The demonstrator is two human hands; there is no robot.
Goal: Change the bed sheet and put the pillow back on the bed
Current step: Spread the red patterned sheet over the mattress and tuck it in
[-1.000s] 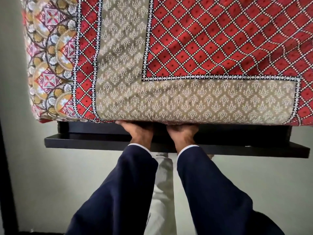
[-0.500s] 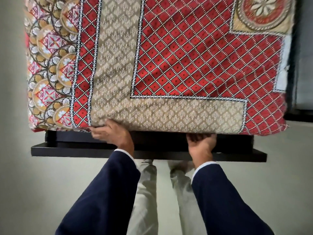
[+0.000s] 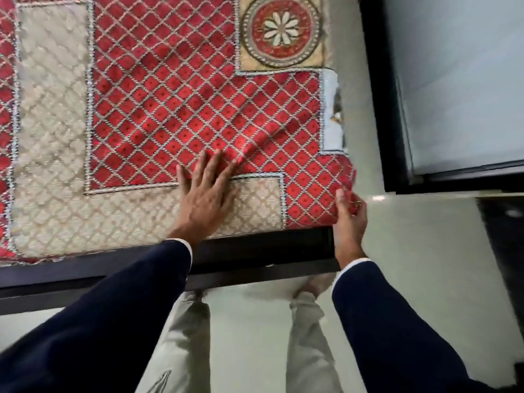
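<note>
The red, beige and white patterned cotton bed sheet (image 3: pixel 170 114) lies spread over the mattress, filling the left and middle of the view and reaching down to the black wooden bed frame (image 3: pixel 255 251) along its near edge. The left hand (image 3: pixel 207 194) lies flat on it with fingers spread and straight, pressing the cloth just above the near edge. To the right, the right hand (image 3: pixel 350 219) curls round the sheet's near right corner, thumb on top, gripping the fabric where it wraps the mattress corner. The step in hand looks like fitting this corner, and it would go best if the flat hand keeps the cloth pinned while the gripping hand draws the corner down and tucks it under the mattress, pulling along the diagonal crease that runs from the fingers toward the corner, so the lattice lines lie straight. Further right, a strip of pale mattress (image 3: pixel 331 114) shows uncovered at the side edge, so that side likely needs pulling over too. Counted: one sheet, one bed frame, two hands, two navy sleeves; no pillow is in view.
</note>
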